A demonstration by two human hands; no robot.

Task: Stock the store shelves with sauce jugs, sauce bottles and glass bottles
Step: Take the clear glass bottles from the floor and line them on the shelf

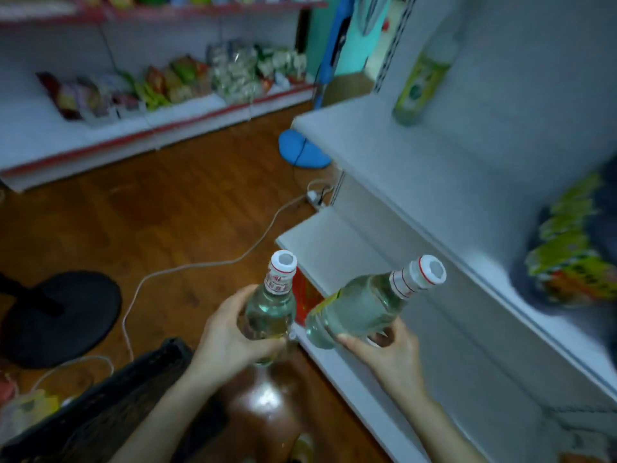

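both arms come in from the bottom of the frame, forearms bare, angled up & inward. left hand (230,335) has its fingers (267,345) curled round the lower body of a clear glass bottle (271,307), thumb up along the near side, bottle pretty much upright w/ its white cap facing the cam. right hand (389,354) sits under a second glass bottle (362,310), thumb across the near side and the rest of the fingers wrapped round behind near the base, so a firm grip, not a pinch. that one's tilted, neck pointing up & right twd the white shelf unit (417,168). the two bottles are just beside each other, can't tell if they actually touch, both held in the air in front of the lower shelves and above the wood floor (173,212). count: 2 hands, 3 glass bottles total, 2 held + a third bottle (421,75) w/ a green/yellow label standing on the upper shelf at the back. 1 black crate (133,392) bottom left, 1 shiny brown jug-ish thing (267,407) below the hands, too blurry to say more. green/yellow packs (567,248) stacked on the shelf at far right, number unclear.
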